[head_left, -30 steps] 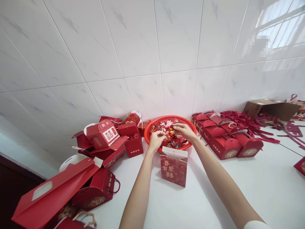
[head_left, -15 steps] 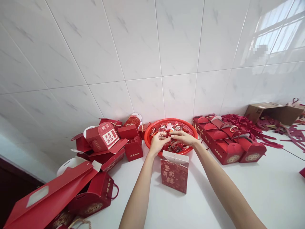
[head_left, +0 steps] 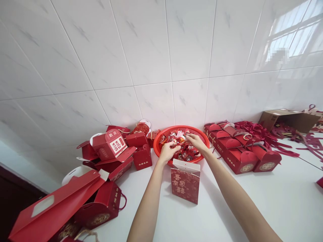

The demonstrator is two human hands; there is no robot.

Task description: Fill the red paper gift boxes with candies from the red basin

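Note:
A red plastic basket (head_left: 156,141) holds many small wrapped candies (head_left: 188,153), mostly red. Above its left side is my left hand (head_left: 168,152), its fingers curled and the thumb pointing right; what lies inside the fingers is hidden. Over the right half of the candies, my right hand (head_left: 196,142) reaches in with bent fingers, the tips close together among the wrappers. Whatever is at those fingertips is too small to make out. Between my forearms, in front of the basket, stands a dark red box (head_left: 185,185) with gold characters and its white-lined top open.
Red gift boxes (head_left: 108,148) lie piled at the left, some with open lids. Rows of red boxes (head_left: 237,151) stand right of the basket. Beyond them are red ribbons (head_left: 254,134) and a cardboard box (head_left: 285,117) on its side. A tiled wall (head_left: 151,50) bounds the table.
My hands were together over the candies with something red between them. Now they are apart: the right has moved slightly back and right into the candies, the left has stayed nearly in place.

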